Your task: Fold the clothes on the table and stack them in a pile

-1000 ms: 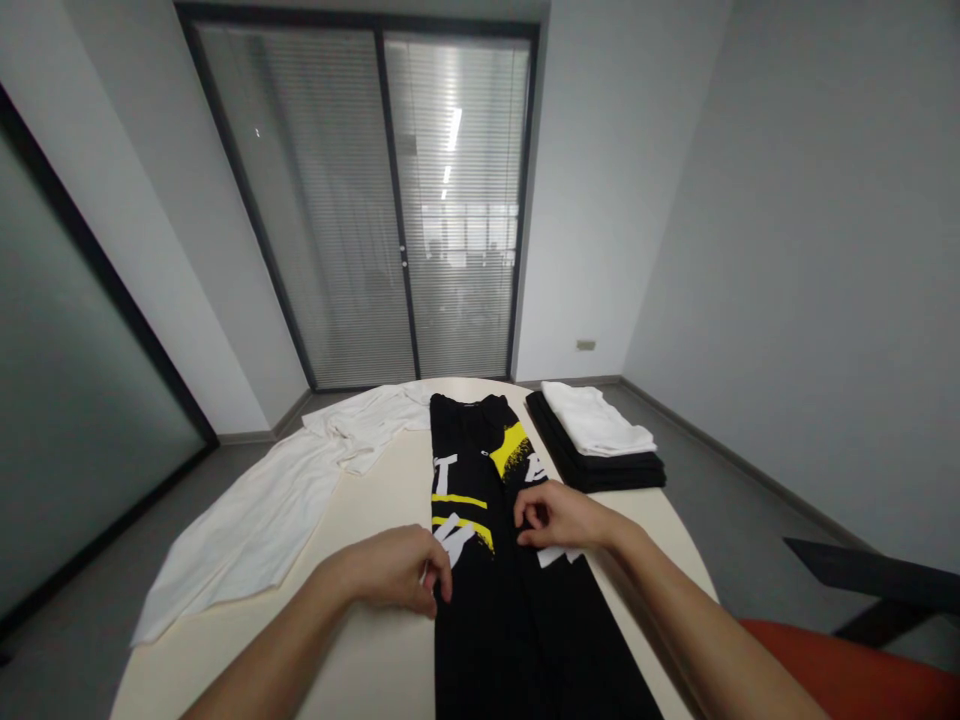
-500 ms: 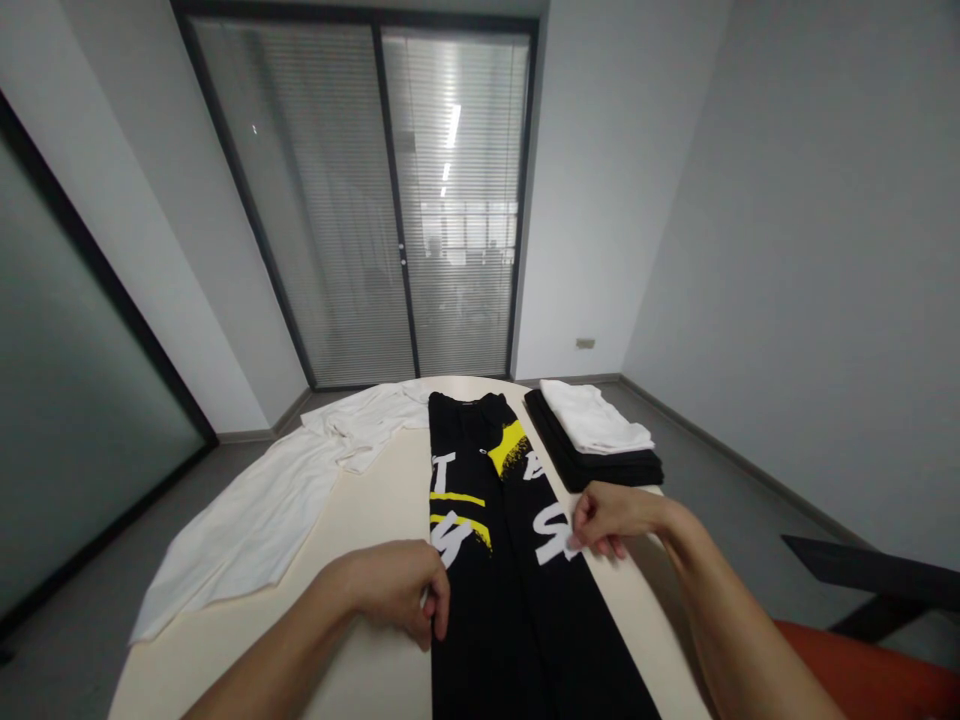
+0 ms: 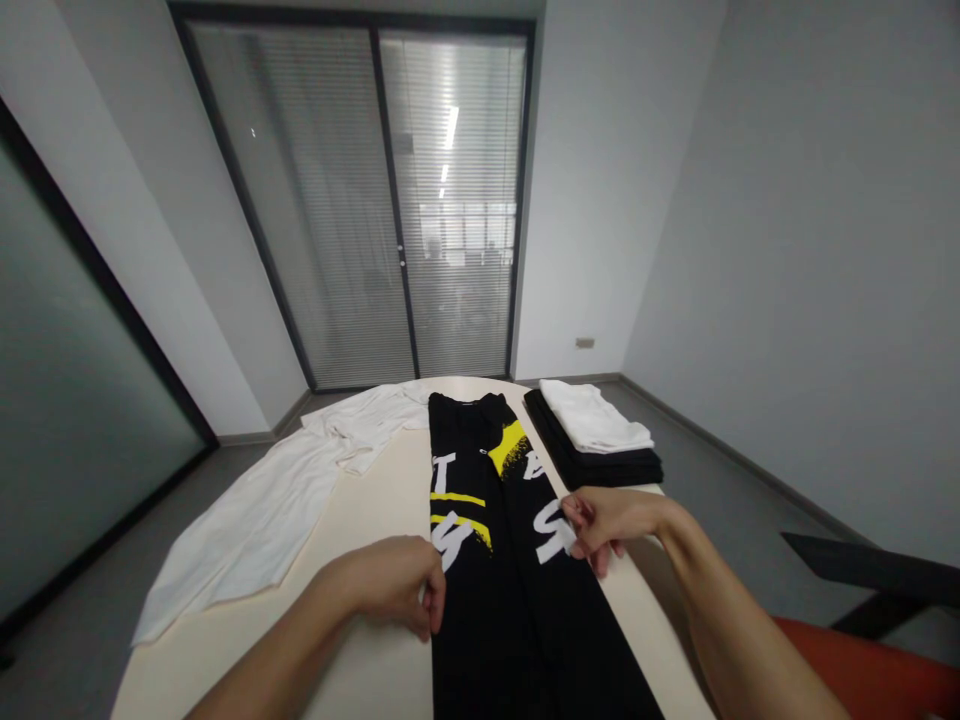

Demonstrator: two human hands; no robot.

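Note:
Black trousers (image 3: 484, 620) with white lettering and yellow brush marks lie lengthwise on the table, waistband at the far end and legs running towards me. At their left edge is my left hand (image 3: 401, 585), closed, its fingers pinching the edge of the cloth. My right hand (image 3: 604, 520) is closed too, with thumb and forefinger on the right edge beside a white letter. Its other fingers curl underneath, above the tabletop. Both trouser legs run out of view at the bottom.
A white garment (image 3: 247, 525) lies spread along the left side of the pale round table (image 3: 375, 500). To the right of the waistband sits a stack of folded black clothes (image 3: 619, 468) topped by a folded white garment (image 3: 596, 415). An orange-red chair (image 3: 855, 660) stands at lower right.
My right hand has shifted slightly left and its thumb and finger have closed further over the trousers' right edge. My left hand has barely moved. The trousers lie almost the same.

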